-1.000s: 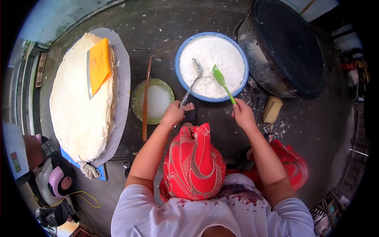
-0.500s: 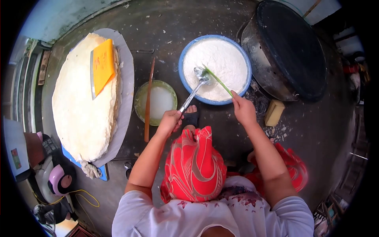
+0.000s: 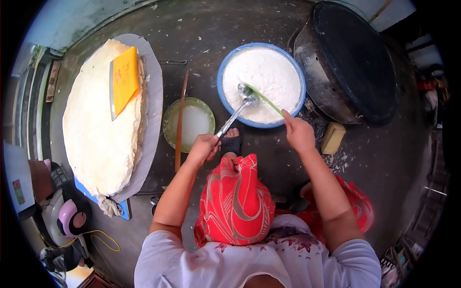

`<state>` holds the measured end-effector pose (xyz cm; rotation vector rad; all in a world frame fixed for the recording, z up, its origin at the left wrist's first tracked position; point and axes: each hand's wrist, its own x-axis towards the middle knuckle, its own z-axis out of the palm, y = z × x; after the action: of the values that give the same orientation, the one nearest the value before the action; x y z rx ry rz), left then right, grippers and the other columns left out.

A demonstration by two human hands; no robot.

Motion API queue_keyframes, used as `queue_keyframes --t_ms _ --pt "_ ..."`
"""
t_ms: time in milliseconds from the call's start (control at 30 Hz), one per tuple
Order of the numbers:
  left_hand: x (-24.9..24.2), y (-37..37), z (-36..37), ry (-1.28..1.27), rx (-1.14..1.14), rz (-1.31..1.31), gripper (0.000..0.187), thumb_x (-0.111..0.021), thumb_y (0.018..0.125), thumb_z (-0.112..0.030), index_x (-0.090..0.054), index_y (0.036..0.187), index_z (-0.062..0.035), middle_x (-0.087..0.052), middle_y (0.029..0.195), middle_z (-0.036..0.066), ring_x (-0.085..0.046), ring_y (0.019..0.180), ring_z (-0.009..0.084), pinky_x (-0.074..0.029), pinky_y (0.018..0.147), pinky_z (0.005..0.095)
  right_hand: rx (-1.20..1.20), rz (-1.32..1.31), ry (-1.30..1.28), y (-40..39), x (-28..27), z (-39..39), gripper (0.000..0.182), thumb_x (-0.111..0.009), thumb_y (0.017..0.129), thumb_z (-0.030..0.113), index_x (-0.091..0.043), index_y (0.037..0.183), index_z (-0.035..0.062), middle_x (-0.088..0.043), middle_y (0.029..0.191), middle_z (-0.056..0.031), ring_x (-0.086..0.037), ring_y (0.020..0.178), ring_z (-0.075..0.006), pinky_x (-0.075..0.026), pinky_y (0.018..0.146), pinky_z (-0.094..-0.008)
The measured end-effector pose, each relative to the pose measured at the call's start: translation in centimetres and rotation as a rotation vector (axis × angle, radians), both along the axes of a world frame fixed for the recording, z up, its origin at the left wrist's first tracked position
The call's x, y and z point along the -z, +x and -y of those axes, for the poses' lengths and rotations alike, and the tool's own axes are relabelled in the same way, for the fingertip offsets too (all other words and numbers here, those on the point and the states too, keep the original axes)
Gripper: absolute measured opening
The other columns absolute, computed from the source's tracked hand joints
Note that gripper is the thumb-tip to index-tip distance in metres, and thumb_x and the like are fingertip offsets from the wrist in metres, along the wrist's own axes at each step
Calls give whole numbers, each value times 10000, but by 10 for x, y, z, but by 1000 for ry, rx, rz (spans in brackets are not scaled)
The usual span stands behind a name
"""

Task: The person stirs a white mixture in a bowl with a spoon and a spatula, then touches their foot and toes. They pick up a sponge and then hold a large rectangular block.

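Our left grip (image 3: pixel 204 148) clamped on spoon (image 3: pixel 229 123), right grip (image 3: pixel 301 136) on green spatula (image 3: pixel 271 102). Pale sheets (image 3: pixel 96 129) piled, ten o'clock; blue basin (image 3: pixel 221 85), twelve o'clock, amply filled.

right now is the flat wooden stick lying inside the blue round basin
No, the long brown wooden stick lies across the green round bowl, apart from the blue round basin.

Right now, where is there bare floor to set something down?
The floor right of the yellow block, past its scattered flakes, looks open. A smaller patch lies between the wooden stick's tip and the blue basin. It's crowded between basin and dark drum, and around the left hand, near the green bowl.
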<state>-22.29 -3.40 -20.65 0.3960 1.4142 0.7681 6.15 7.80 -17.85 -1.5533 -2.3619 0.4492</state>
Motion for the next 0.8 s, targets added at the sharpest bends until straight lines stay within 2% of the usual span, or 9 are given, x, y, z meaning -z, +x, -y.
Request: queue_keyframes --t_ms 233,300,333,400,433,500,667,767,800 --pt "15 -1 4 157 105 -301 252 -475 924 -196 -559 789 1 -462 530 -5 -369 376 89 -277 360 234 -54 -169 -7 -1 -11 -3 290 -560 833 155 -614 1117 171 -612 780 -151 -592 704 -323 -472 616 -410" --pt "34 -6 10 313 232 -652 254 -497 911 -207 -586 806 6 -493 535 45 -460 444 126 -354 431 292 32 -130 -76 4 -8 -12 279 -564 835 156 -620 1108 164 -617 806 -161 -599 721 -327 -476 627 -400" --pt "25 -5 10 313 236 -654 254 -497 911 -207 -586 806 6 -493 535 45 -460 444 126 -354 431 292 122 -95 -154 5 -7 -13 268 -567 837 158 -626 1098 156 -623 831 -170 -605 738 -330 -481 637 -391" --pt "1 0 7 291 274 -918 223 -526 888 -216 -606 838 -14 -543 601 136 -560 556 240 -408 532 367 119 -211 -172 0 -20 -7 262 -566 841 159 -626 1095 147 -622 841 -179 -609 752 -334 -484 647 -381" --pt "2 0 7 290 273 -918 223 -526 888 -216 -606 838 -14 -543 601 136 -560 556 240 -408 532 367 114 -322 -195 -2 -24 -3 256 -565 846 161 -627 1092 137 -622 851 -187 -612 766 -337 -486 656 -371" --pt "5 -2 7 385 301 -1055 191 -544 849 -230 -603 845 -48 -587 746 194 -560 717 399 -439 626 453 106 -360 -223 -5 -20 -2 259 -563 848 160 -623 1099 133 -622 850 -189 -612 770 -338 -487 663 -363" --pt "2 0 8 477 299 -1102 175 -543 847 -216 -595 845 -50 -585 763 181 -565 722 389 -439 626 461 153 -298 -233 -1 -22 -11 257 -566 850 161 -621 1097 115 -621 860 -199 -622 772 -333 -487 670 -349" --pt "10 0 10 549 227 -1120 159 -546 844 -197 -592 838 -46 -582 756 177 -566 714 383 -444 614 446 225 -428 -456 -1 -28 -6 256 -568 853 162 -619 1094 94 -624 845 -204 -632 748 -317 -483 667 -337" --pt "11 0 11 594 175 -1114 149 -549 842 -185 -592 837 -43 -580 752 176 -566 707 380 -446 607 436 226 -414 -420 1 -19 -5 257 -566 857 161 -616 1098 87 -624 812 -202 -628 700 -277 -477 652 -321"
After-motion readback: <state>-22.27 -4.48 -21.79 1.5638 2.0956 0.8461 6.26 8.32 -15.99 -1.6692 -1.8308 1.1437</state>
